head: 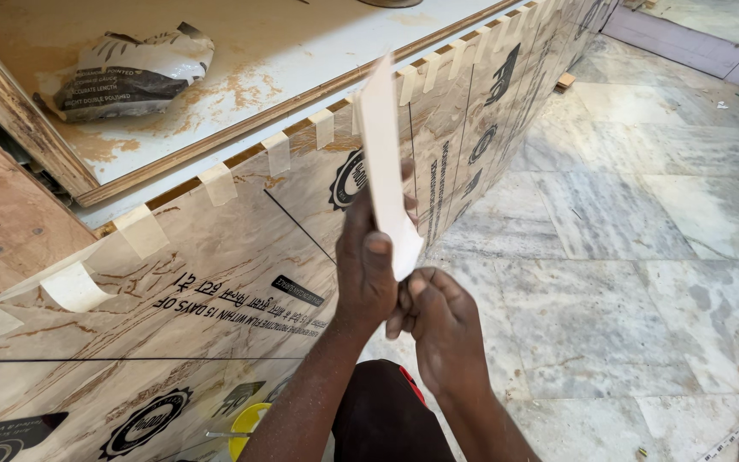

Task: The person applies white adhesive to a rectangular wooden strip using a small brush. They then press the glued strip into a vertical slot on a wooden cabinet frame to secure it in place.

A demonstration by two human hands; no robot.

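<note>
A large plywood panel [241,282] with printed black marks and thin black lines stands on its edge and fills the side from 7 to 12 o'clock. Short strips of masking tape [217,183] sit along its top edge, one after another, up toward 1 o'clock. Behind it, at 11 o'clock, a flat board [301,43] with pale dust and brown stains carries a crumpled grey and white bag [130,73]. A brown wooden piece [2,214] lies at 9 o'clock. The grey marble floor [643,214] covers the side from 1 to 5 o'clock. A yellow round object [245,425] shows at 6 o'clock, partly hidden.
</note>
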